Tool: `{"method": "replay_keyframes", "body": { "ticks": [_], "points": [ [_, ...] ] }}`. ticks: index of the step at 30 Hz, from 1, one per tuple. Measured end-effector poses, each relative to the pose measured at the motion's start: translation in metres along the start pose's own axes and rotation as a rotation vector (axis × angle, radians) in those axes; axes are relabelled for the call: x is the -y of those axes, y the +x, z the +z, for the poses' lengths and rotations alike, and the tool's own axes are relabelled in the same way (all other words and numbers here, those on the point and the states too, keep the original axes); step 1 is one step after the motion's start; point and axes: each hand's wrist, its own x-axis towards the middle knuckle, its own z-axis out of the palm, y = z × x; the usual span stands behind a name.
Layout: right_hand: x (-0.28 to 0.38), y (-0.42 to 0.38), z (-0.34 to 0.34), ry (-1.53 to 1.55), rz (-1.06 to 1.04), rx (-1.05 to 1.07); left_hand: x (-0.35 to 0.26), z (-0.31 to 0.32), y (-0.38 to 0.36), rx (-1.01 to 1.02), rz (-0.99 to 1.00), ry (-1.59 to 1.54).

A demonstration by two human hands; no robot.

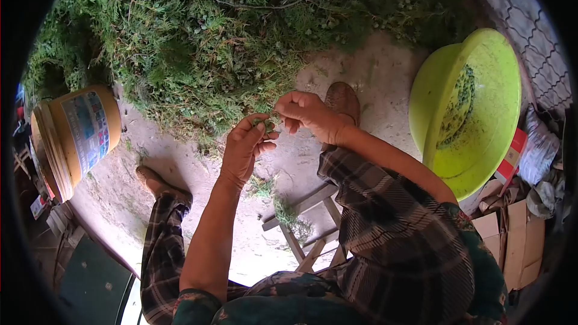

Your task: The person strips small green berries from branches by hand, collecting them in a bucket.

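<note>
My left hand (244, 147) is closed round a small green sprig (267, 125), held between thumb and fingers. Just to its right, my right hand (310, 113) has its fingers curled together close to the sprig; whatever lies between them is hidden or too small to make out. Both hands are in front of a big heap of cut evergreen branches (198, 54), with small roundish cones among the foliage. A lime-green basin (481, 156) stands to the right, tilted toward me, with a layer of small green and dark pieces on its inside.
A yellow bucket (114, 117) with a printed label is at the left. A wooden frame (313, 198) and loose sprigs lie on the concrete floor between my feet. Cardboard (524, 244) and plastic bags (537, 150) sit at the right. A thin bare branch (259, 6) crosses the heap.
</note>
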Motion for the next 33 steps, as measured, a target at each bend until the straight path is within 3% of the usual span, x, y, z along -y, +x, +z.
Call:
{"method": "replay_keyframes", "body": {
  "ticks": [3, 5, 18, 21, 27, 29, 33],
  "points": [
    [0.005, 0.000, 0.003, 0.091, -0.061, -0.020, -0.006, 0.009, 0.000, -0.011, -0.004, 0.091],
    [0.007, -0.003, 0.009, 0.015, -0.060, 0.076, -0.008, 0.014, 0.000, -0.024, 0.046, 0.280],
    [0.004, -0.004, 0.006, -0.286, -0.032, 0.075, 0.005, 0.016, 0.001, -0.097, 0.129, 0.411],
    [0.002, -0.004, 0.003, -0.215, -0.099, 0.086, 0.002, 0.019, 0.000, -0.067, 0.132, 0.393],
    [0.015, -0.016, 0.000, -0.003, -0.021, 0.229, -0.007, 0.011, -0.002, 0.006, 0.050, 0.124],
    [0.015, -0.020, 0.002, 0.482, -0.072, 0.244, -0.009, 0.008, 0.000, 0.064, 0.036, -0.009],
    [0.017, -0.015, 0.005, 0.243, -0.125, 0.183, -0.012, 0.017, 0.001, -0.030, 0.045, 0.269]
  ]
}}
